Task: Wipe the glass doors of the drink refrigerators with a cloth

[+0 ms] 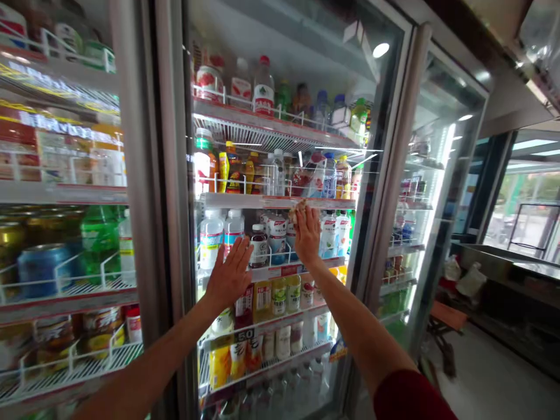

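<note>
My right hand (308, 238) is raised against the glass door (271, 26) of the middle fridge. A crumpled, brownish patterned cloth (299, 210) sits under its fingers, pressed to the glass at the height of a shelf edge. Lower and to the left, my left hand (230, 275) is spread out flat with nothing in it. It is at or very near the glass; whether it touches cannot be told. Behind the pane stand rows of drink bottles (277, 233) on wire shelves.
Thick metal door frames (146, 175) flank the glass. Another drinks fridge (52, 192) is on the left, and a further glass door (431, 192) on the right. Beyond it are a metal counter (507, 256), a small brown-topped stool (448, 315) and a window.
</note>
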Demonstrator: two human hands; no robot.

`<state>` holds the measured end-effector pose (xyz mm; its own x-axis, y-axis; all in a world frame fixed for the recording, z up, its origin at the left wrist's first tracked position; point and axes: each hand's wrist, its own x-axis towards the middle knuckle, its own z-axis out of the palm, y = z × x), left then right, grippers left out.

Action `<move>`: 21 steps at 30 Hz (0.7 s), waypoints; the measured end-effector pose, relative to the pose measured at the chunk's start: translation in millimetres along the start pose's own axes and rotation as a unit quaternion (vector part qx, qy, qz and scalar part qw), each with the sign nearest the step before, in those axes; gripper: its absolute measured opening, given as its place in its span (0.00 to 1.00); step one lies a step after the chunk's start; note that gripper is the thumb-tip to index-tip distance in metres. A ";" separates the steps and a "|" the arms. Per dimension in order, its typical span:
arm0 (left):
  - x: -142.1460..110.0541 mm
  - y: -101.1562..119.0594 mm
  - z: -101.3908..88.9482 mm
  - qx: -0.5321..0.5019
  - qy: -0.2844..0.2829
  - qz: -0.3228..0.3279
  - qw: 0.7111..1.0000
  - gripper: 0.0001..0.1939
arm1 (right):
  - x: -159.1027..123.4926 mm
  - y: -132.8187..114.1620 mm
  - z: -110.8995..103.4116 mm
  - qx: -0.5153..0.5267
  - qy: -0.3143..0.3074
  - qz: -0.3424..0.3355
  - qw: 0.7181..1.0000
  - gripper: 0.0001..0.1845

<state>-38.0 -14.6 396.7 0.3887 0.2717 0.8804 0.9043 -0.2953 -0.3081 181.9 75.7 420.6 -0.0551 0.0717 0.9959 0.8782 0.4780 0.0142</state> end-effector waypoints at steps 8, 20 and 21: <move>27.0 28.8 23.5 0.009 0.005 0.027 1.000 0.31 | -15.9 37.4 -9.5 0.019 -0.049 -0.121 0.991 0.25; 74.4 72.1 56.7 0.040 0.010 0.022 0.999 0.32 | -9.1 111.4 -20.8 0.050 -0.051 -0.149 0.986 0.25; 78.0 76.4 60.3 0.041 0.011 0.020 0.999 0.32 | 0.9 118.7 -20.7 0.040 -0.024 -0.099 0.994 0.25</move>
<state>72.0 39.2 420.1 0.4216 0.2406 0.8743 0.8999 -0.2295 -0.3708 296.0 114.4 425.1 -0.2483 0.0099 0.9686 0.8070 0.5553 0.2012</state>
